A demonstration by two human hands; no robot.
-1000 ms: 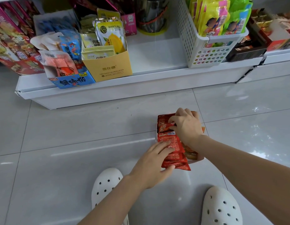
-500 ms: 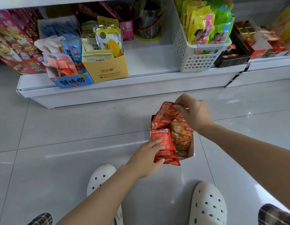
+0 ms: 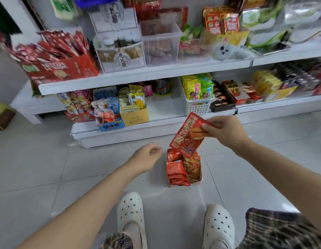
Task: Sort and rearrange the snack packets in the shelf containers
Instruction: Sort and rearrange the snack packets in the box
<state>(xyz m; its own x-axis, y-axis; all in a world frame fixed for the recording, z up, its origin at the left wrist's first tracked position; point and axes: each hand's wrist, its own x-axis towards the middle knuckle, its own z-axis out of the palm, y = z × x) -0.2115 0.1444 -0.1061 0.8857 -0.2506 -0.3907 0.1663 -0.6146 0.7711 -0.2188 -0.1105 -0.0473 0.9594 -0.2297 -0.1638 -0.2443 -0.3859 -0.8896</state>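
A small white container (image 3: 201, 177) full of red and brown snack packets (image 3: 175, 168) stands on the tiled floor in front of the shelves. My right hand (image 3: 222, 129) pinches one red snack packet (image 3: 186, 136) by its upper corner and holds it in the air just above the container. My left hand (image 3: 147, 156) hovers to the left of the container with loosely curled fingers and nothing in it.
The bottom shelf (image 3: 165, 112) carries a yellow box (image 3: 134, 117) of packets, a blue box (image 3: 110, 124) and a white perforated basket (image 3: 197, 105), with a bare gap between them. The upper shelf (image 3: 138, 76) holds red cartons and clear bins. My white shoes (image 3: 131, 218) stand behind the container.
My right hand has lifted one red packet out of the container and raised it. My left hand has let go of the packets and moved left. The view has tilted up.
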